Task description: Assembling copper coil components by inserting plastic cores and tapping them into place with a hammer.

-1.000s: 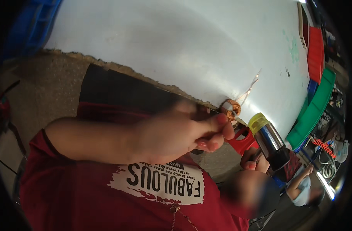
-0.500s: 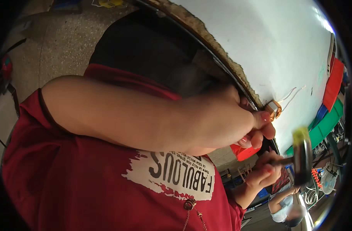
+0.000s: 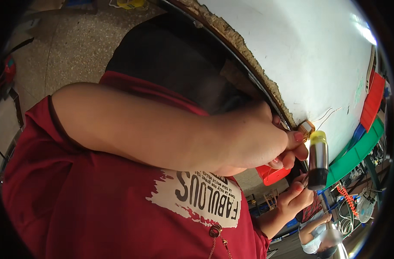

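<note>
My left hand [image 3: 287, 144] reaches across to the white table's edge. Its thumb and fingers pinch a small transformer [image 3: 307, 127] with an orange-brown winding and a pale block face. Two thin white leads [image 3: 328, 115] run from it over the tabletop. Lower right, my right hand [image 3: 297, 196] is closed round the handle of a small mallet [image 3: 319, 162], whose metal head has a yellow face and a black face. The yellow face is beside the transformer; whether they touch, I cannot tell. The handle is mostly hidden by my fingers.
The white table [image 3: 287, 52] has a rough, chipped edge. Along its far right side are a red bin [image 3: 372, 101] and a green bin [image 3: 356, 153]. A red object [image 3: 272, 175] shows below my left hand. Another person [image 3: 313, 235] sits at lower right, near an orange coiled cord [image 3: 347, 200].
The mallet in my right hand has moved up and left, bringing its yellow face close to the transformer. My left hand keeps its pinch in nearly the same place.
</note>
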The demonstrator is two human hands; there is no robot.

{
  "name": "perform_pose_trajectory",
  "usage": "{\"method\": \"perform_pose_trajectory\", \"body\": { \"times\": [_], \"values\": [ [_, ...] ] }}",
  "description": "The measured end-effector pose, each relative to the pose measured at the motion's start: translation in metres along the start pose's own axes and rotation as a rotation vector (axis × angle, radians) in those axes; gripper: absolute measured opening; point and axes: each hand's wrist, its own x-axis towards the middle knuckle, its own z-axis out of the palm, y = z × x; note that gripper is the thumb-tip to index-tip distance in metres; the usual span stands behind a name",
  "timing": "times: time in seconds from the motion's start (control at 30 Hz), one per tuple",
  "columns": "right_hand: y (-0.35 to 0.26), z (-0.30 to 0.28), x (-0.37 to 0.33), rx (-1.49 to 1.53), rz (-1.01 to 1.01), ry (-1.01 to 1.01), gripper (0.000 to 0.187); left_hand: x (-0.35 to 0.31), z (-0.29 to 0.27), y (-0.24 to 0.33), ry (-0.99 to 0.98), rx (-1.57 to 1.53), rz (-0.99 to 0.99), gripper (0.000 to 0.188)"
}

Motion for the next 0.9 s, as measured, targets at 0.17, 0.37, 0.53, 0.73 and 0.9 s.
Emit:
{"method": "perform_pose_trajectory", "body": {
  "times": [0.17,0.37,0.53,0.73,0.9],
  "values": [
    [-0.002,0.004,0.005,-0.122,-0.019,-0.019,0.042,0.002,-0.001,0.005,-0.008,0.058,-0.014,0.021],
    [0.009,0.015,-0.003,0.135,0.091,0.191,0.044,-0.008,0.002,0.013,0.032,0.066,-0.045,0.018],
    [0.021,0.008,-0.011,0.868,0.441,0.330,0.043,-0.035,0.013,0.017,-0.171,0.727,-0.023,0.011],
    [0.063,0.039,-0.009,1.240,0.359,0.394,0.035,-0.043,0.038,0.030,-0.148,2.101,1.420,0.011],
    [0.101,0.051,-0.016,1.729,0.168,-0.069,0.030,-0.077,0.084,0.105,0.145,2.200,1.928,0.009]
  ]
}}
